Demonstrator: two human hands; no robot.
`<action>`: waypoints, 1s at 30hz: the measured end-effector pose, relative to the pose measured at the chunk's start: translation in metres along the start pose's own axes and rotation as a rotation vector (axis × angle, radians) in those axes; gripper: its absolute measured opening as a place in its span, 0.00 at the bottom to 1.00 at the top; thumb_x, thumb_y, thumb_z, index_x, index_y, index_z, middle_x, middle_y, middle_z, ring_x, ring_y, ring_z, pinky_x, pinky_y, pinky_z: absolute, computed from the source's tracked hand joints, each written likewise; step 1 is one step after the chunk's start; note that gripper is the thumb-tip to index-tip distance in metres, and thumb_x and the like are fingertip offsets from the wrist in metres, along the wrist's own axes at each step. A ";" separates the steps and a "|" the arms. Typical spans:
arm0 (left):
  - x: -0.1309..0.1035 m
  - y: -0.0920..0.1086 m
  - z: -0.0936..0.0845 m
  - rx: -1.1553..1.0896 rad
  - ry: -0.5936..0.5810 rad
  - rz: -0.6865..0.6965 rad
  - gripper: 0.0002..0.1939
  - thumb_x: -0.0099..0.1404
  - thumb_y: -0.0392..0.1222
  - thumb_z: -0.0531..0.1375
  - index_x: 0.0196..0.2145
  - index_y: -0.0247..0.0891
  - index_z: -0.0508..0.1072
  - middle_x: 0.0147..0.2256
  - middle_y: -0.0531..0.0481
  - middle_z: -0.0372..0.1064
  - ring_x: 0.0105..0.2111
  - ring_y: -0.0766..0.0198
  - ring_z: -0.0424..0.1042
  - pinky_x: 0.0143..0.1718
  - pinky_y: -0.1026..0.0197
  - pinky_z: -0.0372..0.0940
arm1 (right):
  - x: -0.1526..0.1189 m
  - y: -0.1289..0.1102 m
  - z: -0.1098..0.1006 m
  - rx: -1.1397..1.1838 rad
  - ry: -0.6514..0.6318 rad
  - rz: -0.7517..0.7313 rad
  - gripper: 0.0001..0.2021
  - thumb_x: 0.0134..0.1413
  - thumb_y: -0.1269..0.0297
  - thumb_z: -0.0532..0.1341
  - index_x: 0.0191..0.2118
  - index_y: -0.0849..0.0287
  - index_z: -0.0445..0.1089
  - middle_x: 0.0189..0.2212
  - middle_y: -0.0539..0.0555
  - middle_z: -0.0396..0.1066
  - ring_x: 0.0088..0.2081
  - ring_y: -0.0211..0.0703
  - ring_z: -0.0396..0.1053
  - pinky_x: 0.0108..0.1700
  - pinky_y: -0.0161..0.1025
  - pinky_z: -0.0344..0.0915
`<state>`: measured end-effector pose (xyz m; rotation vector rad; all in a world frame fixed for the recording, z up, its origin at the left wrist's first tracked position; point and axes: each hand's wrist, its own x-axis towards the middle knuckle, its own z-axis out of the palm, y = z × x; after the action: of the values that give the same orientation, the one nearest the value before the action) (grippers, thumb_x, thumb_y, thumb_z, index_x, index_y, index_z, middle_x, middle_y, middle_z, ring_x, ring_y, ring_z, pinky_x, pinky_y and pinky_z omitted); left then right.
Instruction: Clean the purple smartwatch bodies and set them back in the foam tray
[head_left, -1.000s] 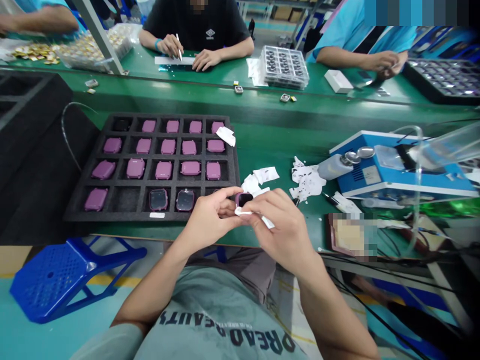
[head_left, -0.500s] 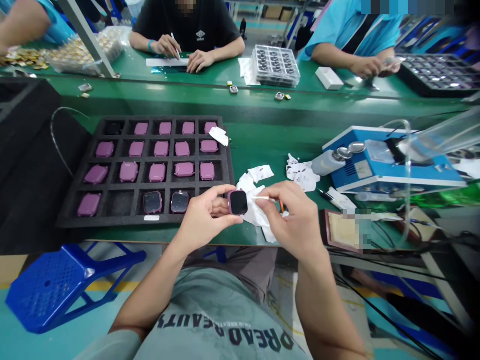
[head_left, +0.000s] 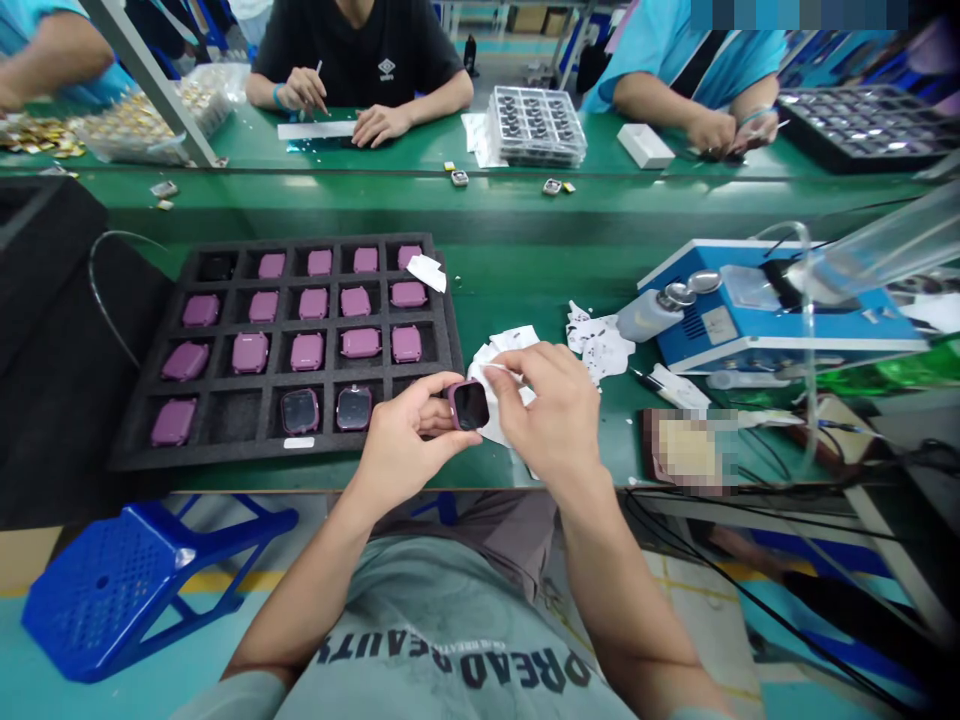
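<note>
My left hand (head_left: pixel 405 440) is closed on a purple smartwatch case (head_left: pixel 470 405), gripped by its edges between thumb and fingers, dark screen turned toward my right hand. In a pinch, my right hand (head_left: pixel 555 415) has a thin white stick (head_left: pixel 493 367), perhaps a cotton swab, its tip close to the upper right of the watch. Whether it touches the screen I cannot tell. To the left lies a black foam tray (head_left: pixel 225 456) with purple watch cases in its compartments; two in the front row show dark screens. Crumpled white tissue (head_left: pixel 517 340) lies behind my right hand.
A blue machine (head_left: pixel 780 320) with a clear tube and a pump bottle (head_left: pixel 645 315) stand at right, near a blurred sponge box (head_left: pixel 656 450). Co-workers sit across the bench. A blue stool (head_left: pixel 112 590) is at lower left; cables (head_left: pixel 705 560) hang at lower right.
My right hand has moved left with the white stick, closer to the watch. The watch has tilted slightly in my left hand. The whole view has shifted a little.
</note>
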<state>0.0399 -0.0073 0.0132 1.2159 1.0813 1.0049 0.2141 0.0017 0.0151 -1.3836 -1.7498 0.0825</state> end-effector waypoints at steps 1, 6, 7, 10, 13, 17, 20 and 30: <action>0.000 0.000 0.000 -0.014 -0.006 -0.010 0.30 0.50 0.35 0.76 0.51 0.35 0.76 0.33 0.50 0.83 0.34 0.60 0.83 0.42 0.61 0.77 | -0.002 0.004 -0.005 0.018 0.004 0.007 0.06 0.66 0.67 0.63 0.34 0.54 0.72 0.31 0.53 0.75 0.35 0.47 0.68 0.40 0.46 0.62; 0.000 0.000 0.000 -0.038 -0.027 -0.022 0.31 0.50 0.36 0.76 0.52 0.35 0.75 0.33 0.49 0.83 0.35 0.57 0.84 0.42 0.59 0.78 | -0.016 -0.001 -0.024 0.206 -0.152 -0.100 0.05 0.67 0.70 0.63 0.38 0.55 0.73 0.33 0.52 0.76 0.37 0.44 0.71 0.40 0.44 0.66; 0.000 0.000 0.000 -0.032 -0.033 -0.012 0.31 0.51 0.36 0.76 0.52 0.35 0.75 0.33 0.49 0.83 0.35 0.57 0.84 0.42 0.60 0.78 | -0.018 -0.005 -0.023 0.202 -0.178 -0.121 0.05 0.67 0.70 0.62 0.39 0.55 0.73 0.34 0.52 0.76 0.38 0.44 0.72 0.41 0.44 0.66; 0.000 -0.002 0.001 0.013 -0.018 0.027 0.26 0.55 0.35 0.73 0.51 0.35 0.75 0.34 0.49 0.83 0.35 0.59 0.84 0.41 0.61 0.78 | -0.019 -0.019 -0.011 0.145 -0.160 -0.109 0.05 0.67 0.69 0.62 0.38 0.54 0.74 0.33 0.53 0.77 0.37 0.46 0.73 0.41 0.46 0.66; 0.000 -0.005 0.002 0.037 0.020 0.059 0.24 0.56 0.32 0.70 0.51 0.36 0.74 0.37 0.49 0.84 0.37 0.59 0.84 0.41 0.62 0.77 | -0.013 -0.029 0.005 0.101 -0.067 -0.042 0.06 0.67 0.69 0.62 0.36 0.55 0.73 0.32 0.53 0.77 0.35 0.47 0.72 0.40 0.47 0.64; -0.003 -0.010 0.004 0.049 0.058 0.083 0.26 0.56 0.33 0.72 0.52 0.37 0.74 0.36 0.49 0.84 0.37 0.58 0.84 0.41 0.61 0.78 | -0.004 -0.030 0.015 0.085 0.033 0.057 0.07 0.66 0.67 0.62 0.34 0.54 0.73 0.30 0.53 0.77 0.33 0.45 0.72 0.39 0.46 0.63; -0.005 -0.012 0.004 0.056 0.115 0.104 0.29 0.53 0.37 0.75 0.52 0.37 0.74 0.35 0.50 0.84 0.36 0.58 0.84 0.43 0.59 0.79 | -0.004 -0.014 0.014 0.159 0.030 0.189 0.06 0.64 0.64 0.63 0.34 0.55 0.74 0.30 0.52 0.77 0.30 0.43 0.70 0.37 0.43 0.65; -0.006 -0.009 0.003 0.006 0.129 0.082 0.34 0.51 0.42 0.79 0.54 0.36 0.74 0.33 0.50 0.82 0.34 0.60 0.83 0.44 0.60 0.80 | -0.022 0.021 -0.011 0.298 0.010 0.338 0.06 0.61 0.62 0.66 0.33 0.56 0.76 0.29 0.51 0.78 0.30 0.42 0.72 0.35 0.41 0.68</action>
<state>0.0422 -0.0145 0.0050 1.2217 1.1418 1.1570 0.2374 -0.0134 -0.0023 -1.4365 -1.4125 0.4997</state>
